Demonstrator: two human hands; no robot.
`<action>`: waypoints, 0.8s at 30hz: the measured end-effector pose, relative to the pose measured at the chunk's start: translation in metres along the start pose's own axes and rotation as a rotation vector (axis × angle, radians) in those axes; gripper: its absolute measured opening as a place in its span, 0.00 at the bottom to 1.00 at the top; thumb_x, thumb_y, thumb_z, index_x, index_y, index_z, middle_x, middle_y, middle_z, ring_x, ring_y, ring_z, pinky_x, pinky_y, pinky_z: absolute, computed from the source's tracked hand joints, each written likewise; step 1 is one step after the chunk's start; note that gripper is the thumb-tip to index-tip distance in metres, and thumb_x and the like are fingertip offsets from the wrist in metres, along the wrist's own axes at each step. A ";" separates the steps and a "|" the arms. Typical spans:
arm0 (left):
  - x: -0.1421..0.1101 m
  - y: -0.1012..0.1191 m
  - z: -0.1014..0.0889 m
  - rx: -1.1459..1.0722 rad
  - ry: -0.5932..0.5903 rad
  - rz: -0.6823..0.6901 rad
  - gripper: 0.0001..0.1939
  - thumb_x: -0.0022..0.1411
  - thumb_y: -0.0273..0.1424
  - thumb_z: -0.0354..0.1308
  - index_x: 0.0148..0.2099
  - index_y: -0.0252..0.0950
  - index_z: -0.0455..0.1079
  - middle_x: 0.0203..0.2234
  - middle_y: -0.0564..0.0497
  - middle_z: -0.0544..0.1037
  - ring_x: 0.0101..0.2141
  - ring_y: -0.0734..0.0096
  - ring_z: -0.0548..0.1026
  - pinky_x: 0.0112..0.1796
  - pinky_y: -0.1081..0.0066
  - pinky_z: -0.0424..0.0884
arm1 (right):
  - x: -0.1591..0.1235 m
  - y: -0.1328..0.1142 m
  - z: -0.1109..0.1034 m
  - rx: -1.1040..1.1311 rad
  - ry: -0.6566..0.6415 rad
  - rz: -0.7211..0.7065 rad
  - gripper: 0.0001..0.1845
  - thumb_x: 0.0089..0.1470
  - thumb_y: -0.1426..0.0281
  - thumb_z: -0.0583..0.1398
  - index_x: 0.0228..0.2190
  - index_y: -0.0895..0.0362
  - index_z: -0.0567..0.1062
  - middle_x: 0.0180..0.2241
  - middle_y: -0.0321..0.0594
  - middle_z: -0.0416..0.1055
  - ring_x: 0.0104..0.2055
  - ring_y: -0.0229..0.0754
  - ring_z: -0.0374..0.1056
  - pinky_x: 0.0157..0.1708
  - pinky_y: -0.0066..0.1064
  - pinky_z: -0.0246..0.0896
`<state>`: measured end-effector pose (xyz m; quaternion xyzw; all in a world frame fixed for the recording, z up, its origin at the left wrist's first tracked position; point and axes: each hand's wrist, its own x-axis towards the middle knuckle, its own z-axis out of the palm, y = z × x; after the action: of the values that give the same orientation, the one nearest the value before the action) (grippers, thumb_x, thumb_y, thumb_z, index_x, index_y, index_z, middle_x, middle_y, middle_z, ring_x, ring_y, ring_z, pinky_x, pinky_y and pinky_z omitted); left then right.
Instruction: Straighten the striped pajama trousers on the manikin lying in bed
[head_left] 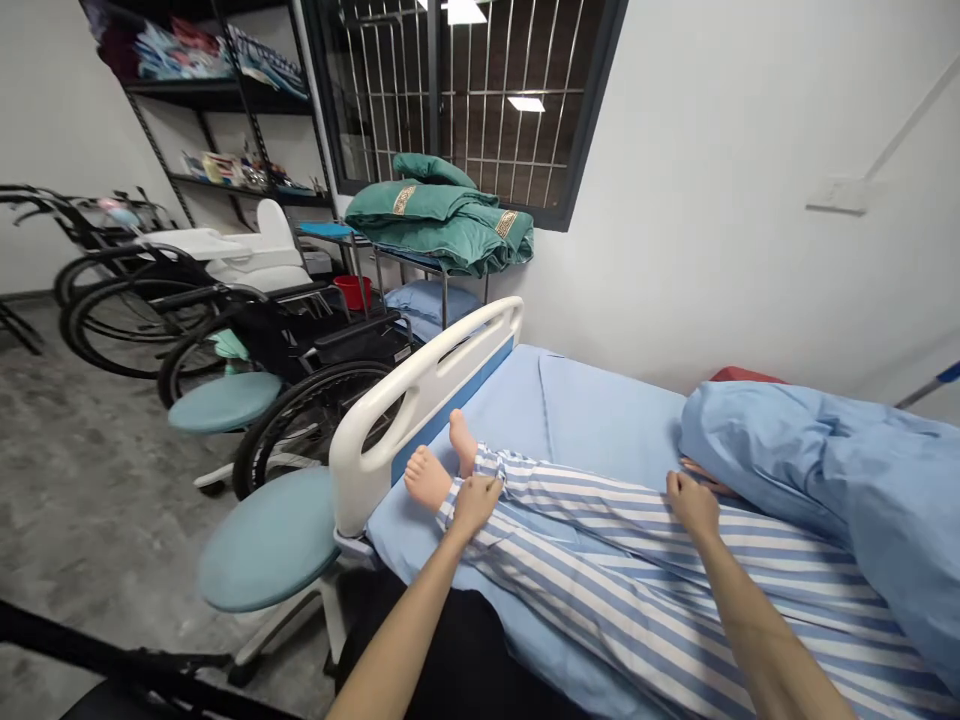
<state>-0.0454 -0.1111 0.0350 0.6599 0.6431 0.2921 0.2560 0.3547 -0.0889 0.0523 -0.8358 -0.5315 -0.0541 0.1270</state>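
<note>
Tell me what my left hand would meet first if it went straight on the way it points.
Probably the farther striped trouser leg, near its ankle end. Depth is unclear, so your left hand may already be touching it.

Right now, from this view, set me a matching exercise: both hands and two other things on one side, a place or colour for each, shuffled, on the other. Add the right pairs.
Things
1. Left hand
2. Trousers
3. Right hand
4. Bucket

Place or colour
A. Plain red
B. Close to the bunched blue cover
C. Close to the bare feet
D. Blue and white stripes

Right pairs: 1-C, 2-D, 3-B, 4-A
</note>
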 end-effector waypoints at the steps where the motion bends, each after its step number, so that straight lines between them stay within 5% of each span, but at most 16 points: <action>1: -0.002 -0.004 0.007 0.080 -0.015 -0.014 0.17 0.62 0.32 0.51 0.21 0.34 0.68 0.19 0.52 0.70 0.28 0.72 0.70 0.33 0.73 0.60 | -0.006 -0.010 -0.004 -0.047 -0.019 0.007 0.19 0.63 0.66 0.52 0.32 0.58 0.81 0.27 0.48 0.75 0.26 0.44 0.66 0.28 0.32 0.47; 7: -0.008 -0.011 0.018 0.300 -0.067 -0.025 0.18 0.66 0.33 0.48 0.36 0.37 0.79 0.35 0.43 0.81 0.40 0.63 0.77 0.38 0.71 0.64 | -0.075 -0.096 0.000 -0.047 -0.053 -0.158 0.18 0.65 0.66 0.51 0.34 0.58 0.78 0.30 0.47 0.77 0.29 0.41 0.69 0.28 0.30 0.44; 12: -0.008 -0.008 0.012 0.355 -0.103 -0.009 0.20 0.68 0.34 0.45 0.40 0.38 0.80 0.36 0.42 0.82 0.41 0.60 0.78 0.38 0.69 0.65 | -0.138 -0.186 0.010 0.261 -0.025 -0.308 0.21 0.65 0.65 0.49 0.24 0.56 0.73 0.21 0.40 0.71 0.24 0.38 0.63 0.27 0.30 0.41; 16: -0.008 -0.004 0.007 0.381 -0.156 0.017 0.20 0.69 0.34 0.44 0.42 0.38 0.79 0.39 0.41 0.81 0.42 0.59 0.79 0.41 0.67 0.67 | -0.157 -0.243 -0.011 0.562 -0.019 -0.402 0.23 0.64 0.62 0.47 0.19 0.54 0.65 0.17 0.36 0.64 0.22 0.37 0.58 0.27 0.30 0.41; 20: -0.009 0.000 0.002 0.398 -0.207 0.020 0.21 0.70 0.31 0.42 0.43 0.35 0.78 0.39 0.38 0.81 0.42 0.57 0.79 0.41 0.65 0.68 | -0.162 -0.269 -0.032 0.788 -0.024 -0.381 0.24 0.63 0.58 0.47 0.17 0.53 0.57 0.16 0.32 0.57 0.21 0.36 0.51 0.26 0.30 0.41; 24: -0.010 -0.003 0.001 0.397 -0.222 0.032 0.21 0.69 0.29 0.41 0.45 0.33 0.77 0.40 0.37 0.81 0.42 0.56 0.78 0.41 0.65 0.67 | -0.173 -0.268 -0.014 0.880 -0.080 -0.253 0.24 0.62 0.57 0.47 0.17 0.53 0.55 0.16 0.31 0.55 0.22 0.36 0.52 0.26 0.30 0.42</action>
<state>-0.0463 -0.1204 0.0319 0.7357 0.6451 0.0895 0.1859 0.0391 -0.1358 0.0680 -0.6323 -0.6064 0.1941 0.4414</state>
